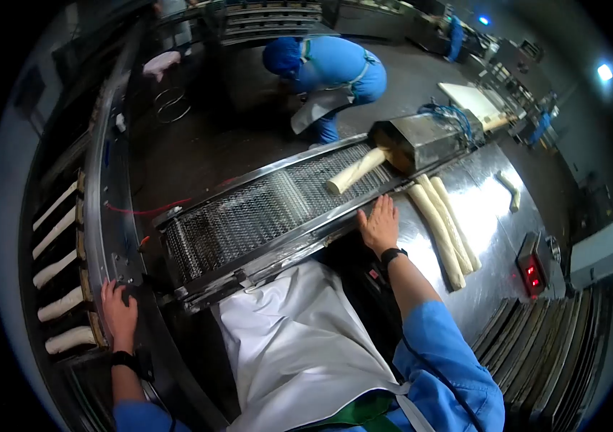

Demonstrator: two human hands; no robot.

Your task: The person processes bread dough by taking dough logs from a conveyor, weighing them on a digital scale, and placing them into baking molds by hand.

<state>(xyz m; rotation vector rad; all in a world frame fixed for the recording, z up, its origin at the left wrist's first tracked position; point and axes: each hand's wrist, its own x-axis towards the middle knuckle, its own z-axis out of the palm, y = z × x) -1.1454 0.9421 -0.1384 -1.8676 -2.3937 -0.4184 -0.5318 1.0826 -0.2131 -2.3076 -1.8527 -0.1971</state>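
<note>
Dough roll point(354, 172), just above centre: far end hidden at metal housing point(432, 142). Left hand point(119, 313), lower left: fingers slightly spread. Right hand point(380, 225), centre: fingers extended, narrowly parted. Stooping person point(346, 68): hands obscured.

One thick, pale dough roll point(355, 171) lies aslant on a mesh belt point(263, 216), one end at a metal hood point(436, 140). Three longer rolls point(438, 234) lie side by side on a steel table point(429, 309), a short bent piece point(513, 191) apart from them. Five whitish rolls point(55, 270) sit spaced in a row, far left
</note>
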